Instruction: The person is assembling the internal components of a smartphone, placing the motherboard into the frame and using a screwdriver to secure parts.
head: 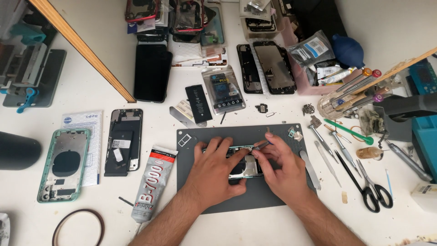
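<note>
I have the opened phone (243,165) lying in the middle of the grey work mat (195,136). My left hand (214,171) presses flat on it, fingers spread and closed on nothing; my right hand (282,166) pinches a thin metal tool (261,145) at the phone's top edge. I judge the work mid-way: its casing is open and nothing looks refitted. My hands cover most of the phone's inside, and the tool tip is too small to read.

Two hands (214,171), one glue tube (150,184), one scissors (371,189).
</note>
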